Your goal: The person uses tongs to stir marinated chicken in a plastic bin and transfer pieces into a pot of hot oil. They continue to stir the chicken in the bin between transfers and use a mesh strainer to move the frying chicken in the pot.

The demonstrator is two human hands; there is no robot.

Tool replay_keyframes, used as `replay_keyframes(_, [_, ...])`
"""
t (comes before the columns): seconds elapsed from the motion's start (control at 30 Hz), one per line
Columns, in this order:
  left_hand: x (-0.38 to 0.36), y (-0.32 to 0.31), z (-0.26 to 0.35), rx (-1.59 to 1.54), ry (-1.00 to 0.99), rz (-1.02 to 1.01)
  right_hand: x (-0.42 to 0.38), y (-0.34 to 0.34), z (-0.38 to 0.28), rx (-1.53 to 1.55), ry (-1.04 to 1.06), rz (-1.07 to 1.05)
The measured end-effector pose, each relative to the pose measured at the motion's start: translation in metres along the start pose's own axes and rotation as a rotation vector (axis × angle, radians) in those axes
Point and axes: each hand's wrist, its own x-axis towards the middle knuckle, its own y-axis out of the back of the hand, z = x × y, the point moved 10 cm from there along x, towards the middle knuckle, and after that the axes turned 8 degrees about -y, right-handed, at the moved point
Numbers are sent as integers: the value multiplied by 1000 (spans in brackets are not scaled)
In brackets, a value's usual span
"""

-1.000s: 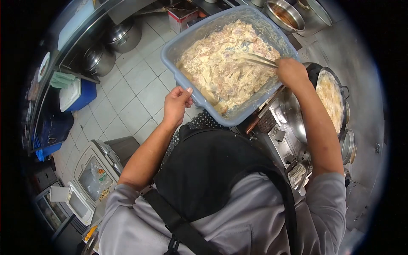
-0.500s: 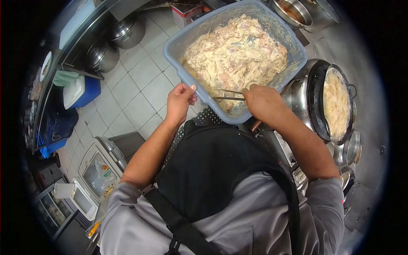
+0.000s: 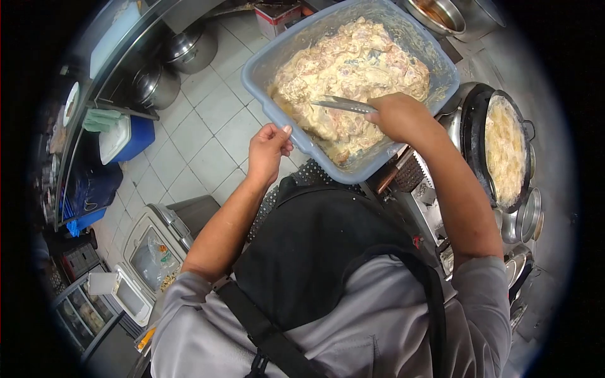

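Observation:
A large grey-blue plastic tub [image 3: 253,77] holds a heap of raw meat pieces in pale yellow batter [image 3: 359,69]. My left hand [image 3: 270,148] grips the tub's near left rim, thumb on top and fingers curled beneath. Metal tongs [image 3: 345,104] are held in my right hand [image 3: 403,120], which is closed around them above the tub. Their jaws point left over the battered meat, with nothing visible between them.
On the right, a wide dark-rimmed pan [image 3: 506,151] holds pale, bubbling food in oil. A steel bowl [image 3: 439,16] of reddish liquid stands beyond the tub. Lidded pots [image 3: 192,50] sit at the left, and an open bin [image 3: 151,252] stands at lower left.
My right hand has moved up and right with the tongs, lifting their tips from the tub's near corner to over the middle of the batter. My left hand stays on the rim.

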Motion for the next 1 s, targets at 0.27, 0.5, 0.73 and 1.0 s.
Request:
replay_keyframes(0.27, [-1,-1,1,-13,20,-1,86,-87,-28,232,139,-192])
replay_keyframes(0.5, [-1,-2,1,-15,19,-11,45,-47,27,501,-18,-162])
replay_keyframes(0.73, [1,-1,0,-19,15,-24,17,-23,86,586,-51,-45])
replay_keyframes(1.0, [0,-1,1,-19,16,-25,-33,-11,136,877,-175,-100])
